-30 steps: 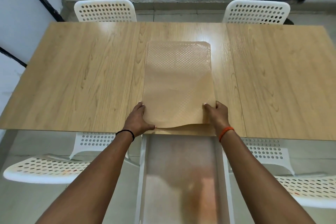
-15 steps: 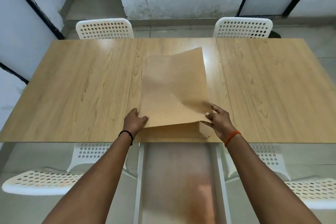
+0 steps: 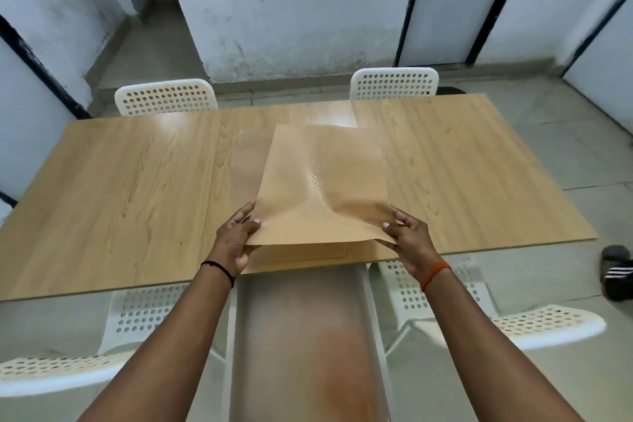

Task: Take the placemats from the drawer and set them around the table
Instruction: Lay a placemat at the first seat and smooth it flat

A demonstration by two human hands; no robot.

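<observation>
A: hands?
B: left hand (image 3: 236, 239) pinches the top placemat (image 3: 325, 188) at its near-left corner, thumb on top, fingers curled under. right hand (image 3: 409, 236) pinches the near-right corner the same way.
A: mat position?
B: lifted and buckled over the middle of the table (image 3: 137, 188), near edge raised. remaining placemats (image 3: 301, 254) lie flat beneath it at the table's near edge, just above the open drawer (image 3: 301, 336).

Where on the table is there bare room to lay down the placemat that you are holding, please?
Bare wood lies on the table left of the lifted placemat, out to the left edge, and right of it toward the far right chair. The middle near edge is crowded: left hand, right hand, and the remaining placemats beneath.
</observation>
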